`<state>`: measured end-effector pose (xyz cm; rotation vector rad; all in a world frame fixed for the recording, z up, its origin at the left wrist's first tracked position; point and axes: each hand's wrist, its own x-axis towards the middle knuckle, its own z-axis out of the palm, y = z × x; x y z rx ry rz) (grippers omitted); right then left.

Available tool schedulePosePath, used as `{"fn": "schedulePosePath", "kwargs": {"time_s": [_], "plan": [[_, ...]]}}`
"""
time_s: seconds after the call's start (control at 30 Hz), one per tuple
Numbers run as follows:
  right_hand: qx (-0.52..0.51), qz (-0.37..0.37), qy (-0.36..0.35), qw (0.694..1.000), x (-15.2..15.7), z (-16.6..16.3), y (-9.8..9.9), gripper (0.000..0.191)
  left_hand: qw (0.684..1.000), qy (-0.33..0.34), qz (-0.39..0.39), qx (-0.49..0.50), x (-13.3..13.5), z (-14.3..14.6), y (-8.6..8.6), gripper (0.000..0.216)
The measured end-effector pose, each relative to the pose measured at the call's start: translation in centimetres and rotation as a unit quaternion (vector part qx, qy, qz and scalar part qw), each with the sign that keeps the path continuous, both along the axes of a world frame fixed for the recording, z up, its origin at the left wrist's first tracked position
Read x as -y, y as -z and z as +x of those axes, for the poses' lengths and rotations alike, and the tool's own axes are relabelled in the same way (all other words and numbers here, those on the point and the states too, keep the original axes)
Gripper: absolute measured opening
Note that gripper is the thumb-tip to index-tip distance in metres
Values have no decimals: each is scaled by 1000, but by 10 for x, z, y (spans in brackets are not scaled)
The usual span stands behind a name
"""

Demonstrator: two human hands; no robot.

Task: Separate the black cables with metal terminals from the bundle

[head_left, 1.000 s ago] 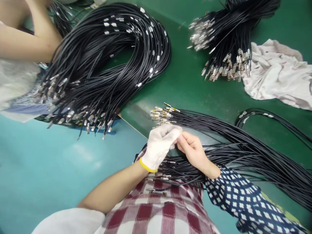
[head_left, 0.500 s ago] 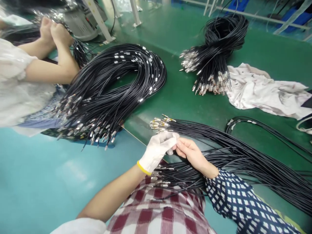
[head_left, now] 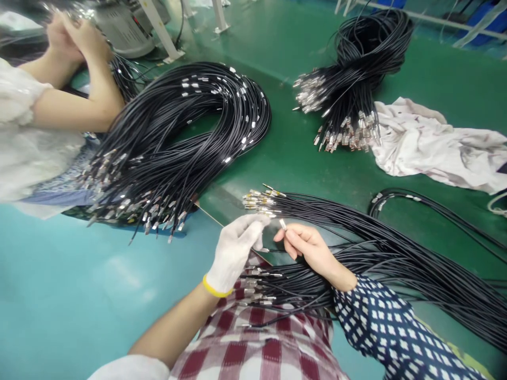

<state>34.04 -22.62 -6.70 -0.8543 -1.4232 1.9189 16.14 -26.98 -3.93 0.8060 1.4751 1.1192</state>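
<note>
My left hand (head_left: 233, 248), in a white glove with a yellow cuff, has its fingers closed just below the gold-tipped ends of a bundle of black cables (head_left: 356, 221) lying on the green table. My bare right hand (head_left: 307, 245) pinches a small metal terminal (head_left: 282, 224) at the end of a black cable, a short gap away from the glove. More cable ends (head_left: 261, 279) lie across my lap under both hands. What the glove holds is hidden.
A large coil of black cables (head_left: 178, 137) hangs over the table's left edge. Another bundle (head_left: 352, 74) lies at the back beside a crumpled white cloth (head_left: 431, 142). A co-worker's hands (head_left: 75, 39) work at the upper left. A single cable loop (head_left: 396, 198) lies at right.
My hands were together at the cable end; now they have parted, the glove moving left and down, the right hand keeping the terminal. The view tilted up slightly.
</note>
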Motion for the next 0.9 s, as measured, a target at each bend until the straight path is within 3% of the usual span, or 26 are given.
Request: {"fn": "schedulePosePath", "kwargs": {"time_s": [0.13,0.3,0.6,0.9], "plan": [[17,-11,-7,1000,0,0,0,41,998,13,-15,-57,2,-3,-5,23],[35,6,0,999,3,-3,0,41,998,30,50,-38,-13,20,-2,19],[61,16,70,996,14,-11,1,44,999,-16,-4,28,-22,40,3,16],[55,0,82,995,14,-14,1,46,1000,-16,6,-25,-19,43,6,19]]}}
